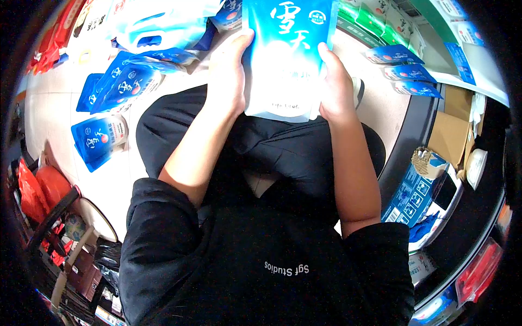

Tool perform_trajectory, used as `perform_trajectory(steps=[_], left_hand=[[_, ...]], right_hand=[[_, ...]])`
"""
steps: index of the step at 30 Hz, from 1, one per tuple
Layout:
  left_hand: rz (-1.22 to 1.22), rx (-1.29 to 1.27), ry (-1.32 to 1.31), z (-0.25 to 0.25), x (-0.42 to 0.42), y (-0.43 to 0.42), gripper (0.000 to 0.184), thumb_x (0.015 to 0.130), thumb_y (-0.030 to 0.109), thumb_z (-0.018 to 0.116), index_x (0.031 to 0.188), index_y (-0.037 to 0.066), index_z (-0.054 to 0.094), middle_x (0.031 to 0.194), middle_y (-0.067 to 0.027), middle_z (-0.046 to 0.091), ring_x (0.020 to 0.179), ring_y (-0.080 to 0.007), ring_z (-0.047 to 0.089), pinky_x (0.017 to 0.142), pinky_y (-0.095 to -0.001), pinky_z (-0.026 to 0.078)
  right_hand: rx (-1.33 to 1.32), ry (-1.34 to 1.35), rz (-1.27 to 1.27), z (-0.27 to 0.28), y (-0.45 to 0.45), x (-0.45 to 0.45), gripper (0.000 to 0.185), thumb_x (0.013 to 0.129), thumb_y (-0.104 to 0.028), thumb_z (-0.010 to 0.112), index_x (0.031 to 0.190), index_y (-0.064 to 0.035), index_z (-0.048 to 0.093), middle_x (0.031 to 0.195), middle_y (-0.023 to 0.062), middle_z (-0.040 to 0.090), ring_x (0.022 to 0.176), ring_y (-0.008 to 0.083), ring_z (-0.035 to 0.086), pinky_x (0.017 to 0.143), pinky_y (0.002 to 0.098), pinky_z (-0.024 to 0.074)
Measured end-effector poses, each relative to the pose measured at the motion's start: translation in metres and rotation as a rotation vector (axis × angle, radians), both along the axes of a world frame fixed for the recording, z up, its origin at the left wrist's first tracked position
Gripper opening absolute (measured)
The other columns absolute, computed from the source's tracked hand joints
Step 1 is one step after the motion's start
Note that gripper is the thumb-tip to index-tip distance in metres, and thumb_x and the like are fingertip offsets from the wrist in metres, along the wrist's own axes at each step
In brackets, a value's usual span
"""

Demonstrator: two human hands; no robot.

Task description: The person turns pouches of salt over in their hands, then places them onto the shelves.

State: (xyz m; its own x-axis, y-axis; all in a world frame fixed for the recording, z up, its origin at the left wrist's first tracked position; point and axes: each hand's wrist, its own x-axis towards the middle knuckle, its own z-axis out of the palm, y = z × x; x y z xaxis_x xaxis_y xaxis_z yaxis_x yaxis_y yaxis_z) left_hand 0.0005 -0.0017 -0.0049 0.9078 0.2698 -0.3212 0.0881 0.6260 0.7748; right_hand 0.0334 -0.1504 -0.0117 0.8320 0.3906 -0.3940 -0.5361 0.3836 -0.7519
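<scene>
Between my two hands is a blue and white packet [285, 65] with large white characters, held up above my knees. My left hand [228, 70] grips its left edge, thumb on the front near the top. On the opposite edge my right hand [336, 84] holds it the same way; the fingers of both hands are mostly hidden behind it. A second layer shows at the packet's lower right edge. Similar packets [122, 84] lie fanned on the floor at the left, with a smaller pile [98, 138] below them.
More blue packets [405, 70] lie at the right, near green packs [375, 22]. A large blue-white bag [157, 27] is at the upper left. Cardboard [448, 133] and a blue printed box [413, 190] stand at the right. A red bag [51, 185] is at the left.
</scene>
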Motion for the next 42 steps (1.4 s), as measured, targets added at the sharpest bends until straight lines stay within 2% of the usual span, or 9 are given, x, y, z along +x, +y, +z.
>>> perform_trajectory(steps=[6,8,21,26,33,36,38,39,42], left_hand=[[-0.003,-0.019,0.013,-0.003,0.0,0.0,0.03,0.082,0.02,0.049,0.099,-0.004,0.055,0.092,-0.0099,0.059,0.082,-0.0147,0.055,0.076,-0.025,0.042],[0.004,-0.026,0.011,-0.003,0.0,-0.001,0.03,0.082,0.02,0.049,0.099,-0.004,0.055,0.092,-0.0096,0.059,0.082,-0.0145,0.055,0.076,-0.0249,0.042],[-0.004,-0.023,0.022,0.001,-0.001,-0.002,0.029,0.083,0.021,0.047,0.099,-0.003,0.054,0.092,-0.0095,0.058,0.082,-0.0149,0.055,0.076,-0.0258,0.042],[-0.036,-0.229,0.092,-0.013,0.002,-0.001,0.03,0.085,0.023,0.044,0.102,-0.002,0.051,0.096,-0.0121,0.057,0.087,-0.0188,0.056,0.079,-0.03,0.044],[-0.101,-0.51,0.15,-0.012,0.003,-0.001,0.035,0.089,0.022,0.032,0.113,-0.002,0.039,0.107,-0.0177,0.051,0.097,-0.0277,0.054,0.085,-0.0407,0.043],[-0.078,-0.494,0.137,-0.023,0.004,0.003,0.036,0.089,0.023,0.03,0.114,-0.002,0.037,0.109,-0.0188,0.05,0.098,-0.0299,0.053,0.086,-0.0423,0.042],[-0.063,-0.516,0.143,-0.031,0.006,0.005,0.037,0.09,0.023,0.029,0.115,-0.002,0.036,0.11,-0.019,0.049,0.1,-0.0301,0.052,0.087,-0.043,0.041],[-0.052,-0.537,0.149,-0.031,0.007,0.006,0.037,0.09,0.024,0.029,0.116,-0.002,0.035,0.111,-0.0191,0.049,0.101,-0.0304,0.051,0.087,-0.0437,0.041],[-0.04,-0.56,0.093,-0.029,0.007,0.005,0.039,0.09,0.025,0.028,0.117,-0.003,0.034,0.111,-0.0196,0.048,0.102,-0.031,0.05,0.088,-0.0445,0.041]], right_hand=[[0.011,0.011,-0.01,0.002,0.002,-0.002,0.039,0.086,-0.027,0.04,0.112,0.0011,0.044,0.105,0.0124,0.054,0.093,0.0211,0.055,0.083,0.0327,0.0432],[-0.029,-0.012,-0.054,0.002,0.003,-0.002,0.037,0.083,-0.03,0.043,0.098,0.0028,0.052,0.089,0.0104,0.058,0.078,0.0164,0.058,0.07,0.0279,0.047],[-0.105,-0.07,-0.044,-0.009,-0.002,-0.002,0.033,0.078,-0.025,0.045,0.094,0.0032,0.052,0.084,0.0107,0.057,0.073,0.0169,0.057,0.067,0.0283,0.0469],[-0.104,-0.036,0.059,0.009,-0.001,-0.002,0.042,0.081,-0.028,0.041,0.109,0.0026,0.047,0.099,0.0124,0.056,0.088,0.0211,0.056,0.079,0.0321,0.0433],[-0.093,-0.143,0.067,0.022,0.0,-0.003,0.054,0.083,-0.037,0.035,0.116,0.0055,0.042,0.107,0.0169,0.052,0.09,0.0218,0.055,0.08,0.0321,0.0428],[-0.095,-0.15,0.157,0.023,-0.007,-0.002,0.059,0.083,-0.037,0.034,0.122,0.0075,0.034,0.114,0.0194,0.047,0.092,0.0249,0.055,0.074,0.035,0.0475],[0.086,-0.246,0.255,0.019,-0.01,-0.002,0.053,0.082,-0.03,0.044,0.12,0.0051,0.034,0.091,0.013,0.056,0.076,0.0195,0.059,0.05,0.0303,0.0527],[0.087,-0.247,0.259,0.02,-0.009,-0.003,0.053,0.082,-0.03,0.044,0.12,0.0051,0.034,0.091,0.013,0.056,0.076,0.0195,0.059,0.05,0.0303,0.0527],[-0.084,-0.364,0.329,0.024,-0.006,-0.008,0.058,0.078,-0.014,0.046,0.126,0.0091,0.022,0.114,0.0198,0.045,0.087,0.0263,0.057,0.053,0.0348,0.0539]])
